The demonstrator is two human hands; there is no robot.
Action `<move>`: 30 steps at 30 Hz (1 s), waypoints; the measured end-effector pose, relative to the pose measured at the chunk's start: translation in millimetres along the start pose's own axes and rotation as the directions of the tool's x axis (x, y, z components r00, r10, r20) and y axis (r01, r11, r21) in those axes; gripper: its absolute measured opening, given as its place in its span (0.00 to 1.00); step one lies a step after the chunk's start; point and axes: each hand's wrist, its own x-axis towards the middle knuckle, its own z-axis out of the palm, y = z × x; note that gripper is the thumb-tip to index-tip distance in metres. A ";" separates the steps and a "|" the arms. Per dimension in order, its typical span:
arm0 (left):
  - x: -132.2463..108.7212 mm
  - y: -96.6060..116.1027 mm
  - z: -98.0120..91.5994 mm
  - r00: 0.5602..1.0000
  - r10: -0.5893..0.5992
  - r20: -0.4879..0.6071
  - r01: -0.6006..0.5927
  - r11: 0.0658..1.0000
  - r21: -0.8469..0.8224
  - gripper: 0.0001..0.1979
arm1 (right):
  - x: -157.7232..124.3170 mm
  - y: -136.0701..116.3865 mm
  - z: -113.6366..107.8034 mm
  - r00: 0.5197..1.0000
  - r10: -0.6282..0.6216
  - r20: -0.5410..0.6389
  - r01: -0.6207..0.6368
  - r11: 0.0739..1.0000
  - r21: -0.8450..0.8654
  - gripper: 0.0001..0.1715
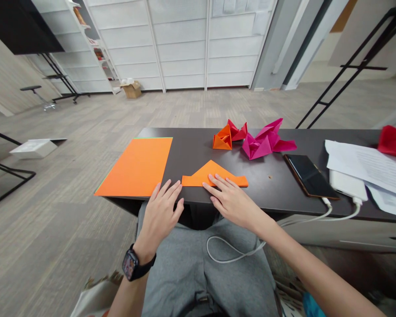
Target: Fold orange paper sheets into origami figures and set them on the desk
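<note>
Your right hand is flat on the folded orange paper, grip open; your left hand, grip open too, sits just beside that paper.

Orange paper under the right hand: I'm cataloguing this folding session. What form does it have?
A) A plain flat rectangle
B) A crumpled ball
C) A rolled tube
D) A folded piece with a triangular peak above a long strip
D. The orange folded paper lies flat on the dark table, rising to a triangular peak over a long strip, with the fingers of the right hand resting on it.
</note>
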 end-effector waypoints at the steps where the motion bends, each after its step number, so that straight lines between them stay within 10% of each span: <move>1: 0.3 2.1 -1.1 1.000 -0.010 -0.016 0.011 1.000 0.026 0.20 | 0.1 0.1 0.3 1.000 -0.003 0.002 0.003 1.000 -0.002 0.27; 16: 22.6 26.5 21.0 0.983 0.156 0.101 -0.159 0.987 0.025 0.22 | -13.0 14.1 3.7 0.998 -0.067 -0.012 0.066 0.995 -0.073 0.31; 30: 24.4 25.3 19.5 0.981 0.164 0.107 -0.164 0.986 -0.006 0.22 | -80.0 72.0 -16.9 0.988 0.147 -0.042 -0.152 0.966 -0.209 0.27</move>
